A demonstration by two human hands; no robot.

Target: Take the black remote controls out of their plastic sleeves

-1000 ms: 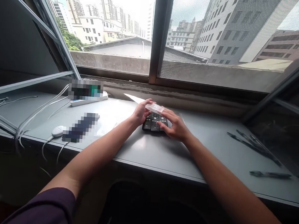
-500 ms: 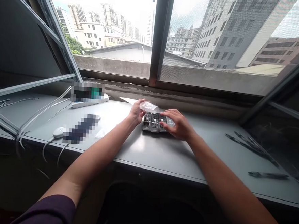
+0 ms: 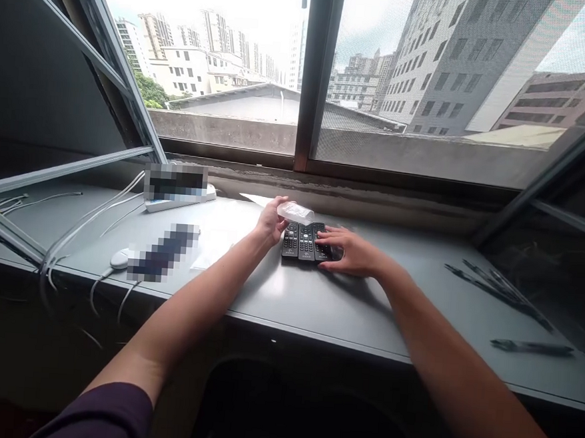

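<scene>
The right hand (image 3: 351, 251) has come down flatter over the right end of the black remotes (image 3: 307, 244); can't tell if it's actually gripping one. Left hand (image 3: 270, 221) has a clear plastic sleeve (image 3: 297, 212) pinched near their back end. Remotes sit mid-bench (image 3: 316, 307), back from the front edge. Pen (image 3: 532, 347) lies toward the front right corner.

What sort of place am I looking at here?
Probably an indoor workspace, perhaps a small workshop or office: a grey desk runs along beneath a window, and black remote controls lie side by side on the desk.
</scene>
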